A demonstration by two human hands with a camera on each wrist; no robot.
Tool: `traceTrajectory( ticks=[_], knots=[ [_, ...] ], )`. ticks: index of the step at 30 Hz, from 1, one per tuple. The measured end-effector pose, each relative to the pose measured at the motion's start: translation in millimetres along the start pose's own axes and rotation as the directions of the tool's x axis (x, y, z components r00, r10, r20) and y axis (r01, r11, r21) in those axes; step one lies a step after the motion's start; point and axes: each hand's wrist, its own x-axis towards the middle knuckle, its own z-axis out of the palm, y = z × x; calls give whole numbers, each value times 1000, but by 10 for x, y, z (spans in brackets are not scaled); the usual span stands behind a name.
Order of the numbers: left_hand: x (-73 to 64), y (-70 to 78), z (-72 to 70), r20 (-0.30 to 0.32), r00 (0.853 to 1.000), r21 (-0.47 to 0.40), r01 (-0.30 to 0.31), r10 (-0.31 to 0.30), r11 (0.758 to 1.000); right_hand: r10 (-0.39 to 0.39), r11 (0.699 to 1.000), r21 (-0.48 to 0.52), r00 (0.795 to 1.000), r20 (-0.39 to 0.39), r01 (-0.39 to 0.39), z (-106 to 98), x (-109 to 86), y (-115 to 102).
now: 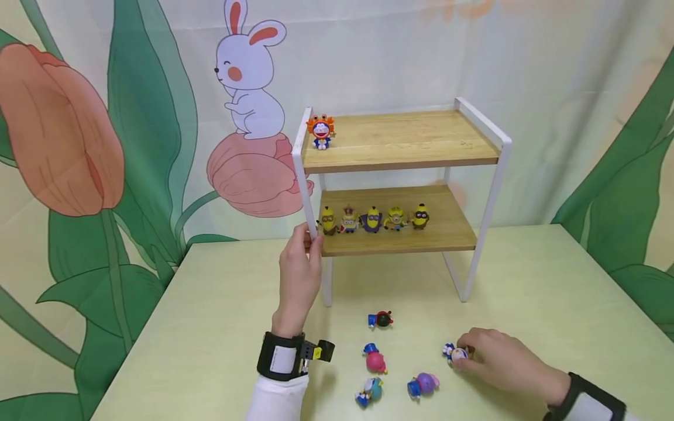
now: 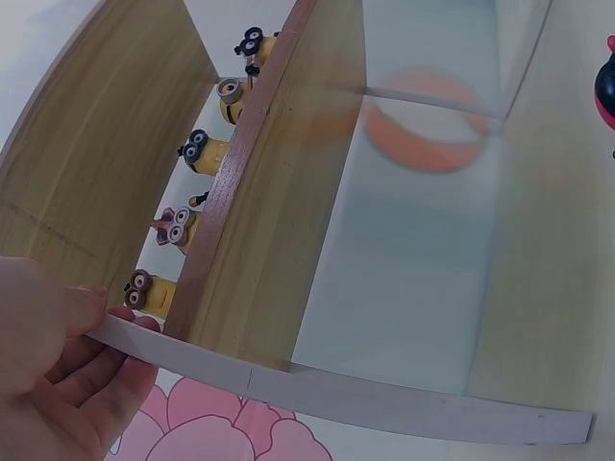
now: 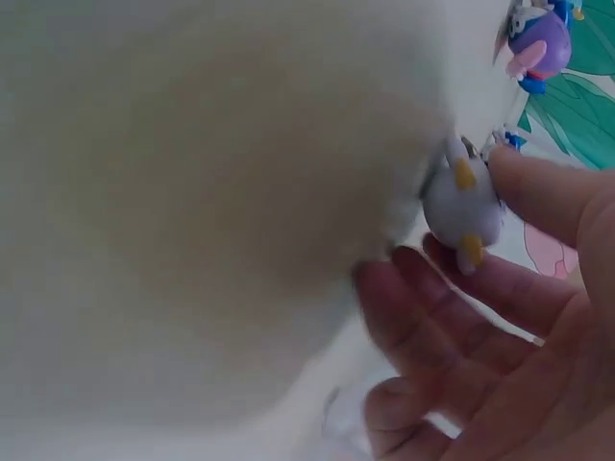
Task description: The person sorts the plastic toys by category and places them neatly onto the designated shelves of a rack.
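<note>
My left hand [image 1: 300, 275] grips the left white post of a two-tier shelf [image 1: 400, 140]. In the left wrist view, the thumb lies on one side of that post and the fingers curl round the other. My right hand [image 1: 500, 359] is low over the table at the right. Its thumb and fingers pinch a small white-and-blue figurine [image 1: 458, 354]. In the right wrist view, the figurine [image 3: 463, 206] shows a round white head with yellow patches; the fingers partly hide it.
On the table lie a black-and-red figurine [image 1: 383, 319], a pink one [image 1: 375, 362], a teal one [image 1: 372, 389] and a purple one [image 1: 425, 383]. An orange-hooded figurine [image 1: 320, 131] stands on the upper board. Several yellow Minion figurines [image 1: 372, 219] line the lower board.
</note>
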Motion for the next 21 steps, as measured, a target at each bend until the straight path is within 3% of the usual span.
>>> traceTrajectory(
  ticks=[5,10,17,21],
  knots=[
    [-18,-6,7,7,1000,6,0,0,1000,9,1000,20,1000,8,-9,23,-42,-14],
    [-5,-12,10,-7,1000,-1,-15,15,1000,-24,991,132,999,-25,27,-72,-31,-23],
    [-3,-16,5,-3,1000,1,2,-2,1000,-96,977,174,980,-175,127,-202,-23,-81],
    [-7,-13,10,-1,1000,1,-5,5,1000,-93,973,182,961,-261,143,-238,-24,-124]
  ],
)
